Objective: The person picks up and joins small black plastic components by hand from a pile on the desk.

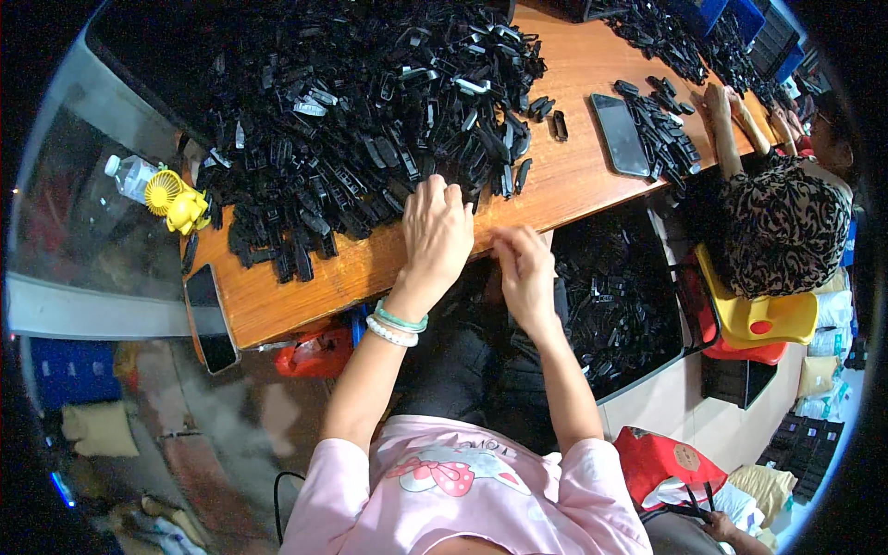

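Note:
A large heap of small black plastic clip-like parts [342, 157] covers much of the wooden table. My left hand [437, 236] is closed at the heap's near edge, its back turned up and its fingers curled under. Whatever those fingers grip is hidden by the hand. To the right, just over the table's front edge, my right hand [527, 273] has its thumb and fingers drawn together in a pinch. Its fingertips are slightly blurred, and I cannot make out anything in them. A few loose black parts [560, 126] lie on the wood right of the heap.
A dark phone [621, 135] lies beside a smaller pile of black parts [664, 139]. Another phone [211, 319], a yellow fan [176, 199] and a bottle [132, 174] are at the left. Below the table sits a black bin of parts [620, 296]. Another person [786, 222] works at right.

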The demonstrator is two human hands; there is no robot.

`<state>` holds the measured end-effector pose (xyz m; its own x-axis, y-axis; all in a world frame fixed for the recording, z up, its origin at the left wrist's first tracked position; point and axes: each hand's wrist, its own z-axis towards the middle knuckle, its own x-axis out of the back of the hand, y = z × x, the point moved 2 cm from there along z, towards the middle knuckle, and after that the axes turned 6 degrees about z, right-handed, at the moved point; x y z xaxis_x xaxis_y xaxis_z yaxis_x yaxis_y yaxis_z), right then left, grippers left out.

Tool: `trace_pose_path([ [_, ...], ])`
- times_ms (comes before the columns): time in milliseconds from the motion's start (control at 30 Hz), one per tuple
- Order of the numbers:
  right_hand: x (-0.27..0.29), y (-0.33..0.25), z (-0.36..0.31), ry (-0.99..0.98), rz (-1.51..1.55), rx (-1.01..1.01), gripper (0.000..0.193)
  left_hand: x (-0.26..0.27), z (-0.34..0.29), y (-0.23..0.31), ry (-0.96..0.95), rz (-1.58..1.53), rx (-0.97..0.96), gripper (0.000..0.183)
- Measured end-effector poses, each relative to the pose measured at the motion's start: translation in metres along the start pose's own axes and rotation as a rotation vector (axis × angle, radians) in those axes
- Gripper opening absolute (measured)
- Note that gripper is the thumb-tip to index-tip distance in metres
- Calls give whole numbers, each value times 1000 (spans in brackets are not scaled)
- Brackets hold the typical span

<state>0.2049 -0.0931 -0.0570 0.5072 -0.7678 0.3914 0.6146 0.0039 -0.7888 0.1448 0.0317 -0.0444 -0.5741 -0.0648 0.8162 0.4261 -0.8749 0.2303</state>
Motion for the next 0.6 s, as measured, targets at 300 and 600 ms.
trace_pose_path([
  [300, -15, 1, 30, -83, -253, -74, 29, 28, -32, -20, -43, 33, -3, 14],
  [600, -29, 1, 31, -140, -282, 18, 42, 32, -37, -28, -70, -82, 120, 18],
])
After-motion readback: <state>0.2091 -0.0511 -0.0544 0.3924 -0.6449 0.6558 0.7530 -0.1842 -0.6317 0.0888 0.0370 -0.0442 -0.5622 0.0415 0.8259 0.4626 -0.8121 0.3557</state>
